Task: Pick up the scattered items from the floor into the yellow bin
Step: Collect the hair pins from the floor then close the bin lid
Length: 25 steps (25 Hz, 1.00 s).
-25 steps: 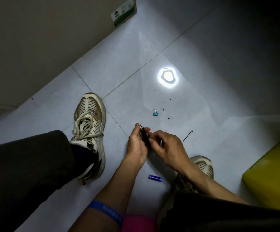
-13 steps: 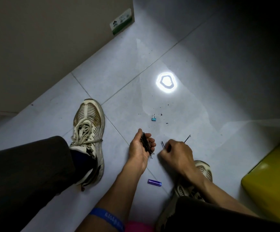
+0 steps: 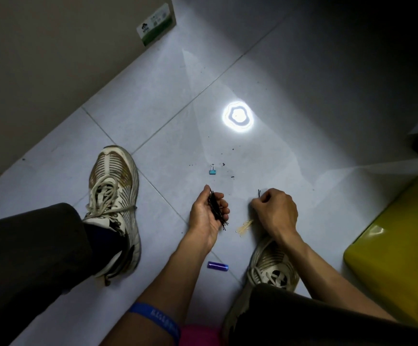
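Observation:
My left hand (image 3: 206,214) lies palm up just above the floor, fingers curled around a bunch of black hairpins (image 3: 215,208). My right hand (image 3: 275,211) is closed beside it, pinching one black hairpin (image 3: 259,193) whose tip sticks up past the knuckles. A pale rubber band (image 3: 244,227) lies on the tile between the two hands. A small blue binder clip (image 3: 212,170) sits further ahead. A purple battery (image 3: 218,266) lies near my left forearm. The yellow bin (image 3: 398,245) stands at the right edge.
My two sneakers, left (image 3: 114,196) and right (image 3: 273,265), rest on the grey tile floor. A cardboard box (image 3: 156,24) stands against the wall at the top. A bright lamp reflection (image 3: 238,117) glares on the tile. Dark crumbs dot the floor near the clip.
My right hand has moved away from the left hand to the right and picked the single hairpin off the floor. A rubber band that was under it now shows.

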### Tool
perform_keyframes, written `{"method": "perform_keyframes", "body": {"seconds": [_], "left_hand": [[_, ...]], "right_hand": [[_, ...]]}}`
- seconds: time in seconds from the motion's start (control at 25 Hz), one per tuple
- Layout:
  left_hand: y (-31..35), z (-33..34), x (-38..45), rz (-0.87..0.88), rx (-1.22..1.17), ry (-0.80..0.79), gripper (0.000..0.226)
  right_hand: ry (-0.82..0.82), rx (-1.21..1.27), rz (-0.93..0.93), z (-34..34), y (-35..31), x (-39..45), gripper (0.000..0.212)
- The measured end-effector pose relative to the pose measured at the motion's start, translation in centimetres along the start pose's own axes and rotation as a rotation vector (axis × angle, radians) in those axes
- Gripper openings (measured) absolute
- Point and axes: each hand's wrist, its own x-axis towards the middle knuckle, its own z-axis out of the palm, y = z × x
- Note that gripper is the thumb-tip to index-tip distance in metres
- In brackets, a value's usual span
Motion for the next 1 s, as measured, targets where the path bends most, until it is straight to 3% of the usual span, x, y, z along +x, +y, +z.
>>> {"method": "perform_keyframes", "body": {"seconds": [0.16, 0.28, 0.36, 0.48, 0.56, 0.64, 0.84, 0.92, 1.0], "left_hand": [[0.0, 0.1, 0.0, -0.013, 0.042, 0.026, 0.042], [-0.5, 0.7, 0.0, -0.02, 0.03, -0.002, 0.045], [-0.6, 0.9, -0.1, -0.028, 0.019, -0.023, 0.048], [-0.3, 0.4, -0.2, -0.018, 0.018, -0.002, 0.049], [0.1, -0.1, -0.1, -0.015, 0.016, 0.02, 0.049], [0.2, -0.6, -0.2, -0.014, 0.011, 0.033, 0.048], [-0.3, -1.1, -0.3, -0.013, -0.022, 0.026, 0.046], [-0.2, -1.2, -0.3, -0.01, -0.054, 0.027, 0.048], [0.1, -1.4, -0.2, -0.016, -0.054, 0.023, 0.049]], "right_hand": [[-0.051, 0.112, -0.084, -0.8, -0.5, -0.4, 0.014], [-0.228, 0.258, -0.378, -1.4, -1.3, -2.2, 0.008], [-0.254, 0.127, -0.524, -1.7, -0.9, -2.7, 0.006], [-0.226, -0.374, -0.764, -1.6, 1.5, -2.9, 0.021], [-0.252, -0.532, -0.771, -1.1, 2.4, -3.1, 0.022], [-0.242, -0.487, -0.693, -0.8, 2.0, -3.3, 0.017], [-0.362, 0.238, -0.387, -0.5, -1.6, -4.0, 0.015], [-0.341, 0.322, -0.436, -0.5, -2.7, -4.4, 0.019], [-0.329, 0.168, -0.584, -0.3, -2.2, -4.9, 0.024]]}}
